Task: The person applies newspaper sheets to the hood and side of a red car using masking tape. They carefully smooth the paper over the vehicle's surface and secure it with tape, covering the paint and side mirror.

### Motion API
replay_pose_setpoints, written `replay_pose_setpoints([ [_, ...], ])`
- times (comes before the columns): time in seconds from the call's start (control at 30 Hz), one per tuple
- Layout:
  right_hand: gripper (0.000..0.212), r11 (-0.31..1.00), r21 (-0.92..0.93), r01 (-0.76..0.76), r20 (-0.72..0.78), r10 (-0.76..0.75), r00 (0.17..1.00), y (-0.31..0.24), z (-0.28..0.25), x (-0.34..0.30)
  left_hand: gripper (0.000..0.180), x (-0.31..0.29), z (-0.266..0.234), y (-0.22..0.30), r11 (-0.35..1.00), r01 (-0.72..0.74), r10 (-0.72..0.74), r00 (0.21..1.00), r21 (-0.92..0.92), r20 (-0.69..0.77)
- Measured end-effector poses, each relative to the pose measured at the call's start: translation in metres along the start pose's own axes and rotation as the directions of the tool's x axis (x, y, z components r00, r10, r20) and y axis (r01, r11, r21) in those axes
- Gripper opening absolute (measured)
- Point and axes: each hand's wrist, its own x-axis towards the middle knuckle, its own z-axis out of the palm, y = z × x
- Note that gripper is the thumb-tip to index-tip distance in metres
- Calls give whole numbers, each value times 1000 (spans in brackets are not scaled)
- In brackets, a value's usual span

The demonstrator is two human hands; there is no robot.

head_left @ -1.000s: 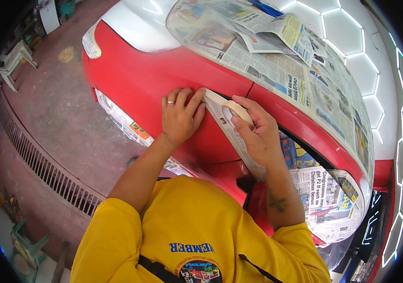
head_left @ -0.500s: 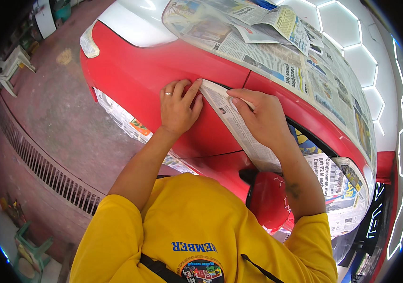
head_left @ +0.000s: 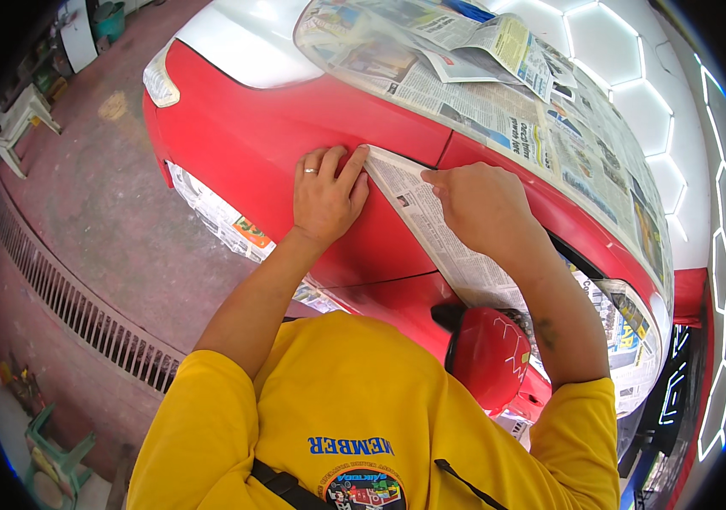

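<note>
A long triangle of newspaper covers the red car's small side window, its narrow tip pointing away from me. My left hand, a ring on one finger, rests on the red body panel. Its index fingertip touches the paper's tip, and its fingers are bent but apart. My right hand is curled over the paper's upper edge, one digit pressed along that edge. Its other fingers and whatever lies in its palm are hidden. The red side mirror sits below my right forearm.
More newspaper under clear film covers the car's large glass, with a loose folded sheet on top. Paper also wraps the wheel area. A floor grate, a white stool and a green chair stand at left.
My right hand has turned knuckles up and shifted slightly right along the paper edge, hiding a pale item glimpsed in its palm. My left hand has barely moved.
</note>
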Motion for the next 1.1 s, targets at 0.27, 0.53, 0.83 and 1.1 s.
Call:
replay_pose_setpoints([
  [0.27,31,999,-37,-3,0,3,1000,2,4,1,46,1,-2,3,1000,16,-16,1000,6,19],
  [0.53,35,997,-77,3,12,-2,1000,2,1,0,50,-1,6,9,1000,25,-24,999,16,-47],
  [0.83,35,996,-76,43,-79,-49,996,7,8,-3,48,6,7,14,996,-61,64,997,59,-40],
  [1.1,32,997,-76,20,8,-20,1000,6,1,2,49,4,8,16,998,-62,62,998,34,2],
])
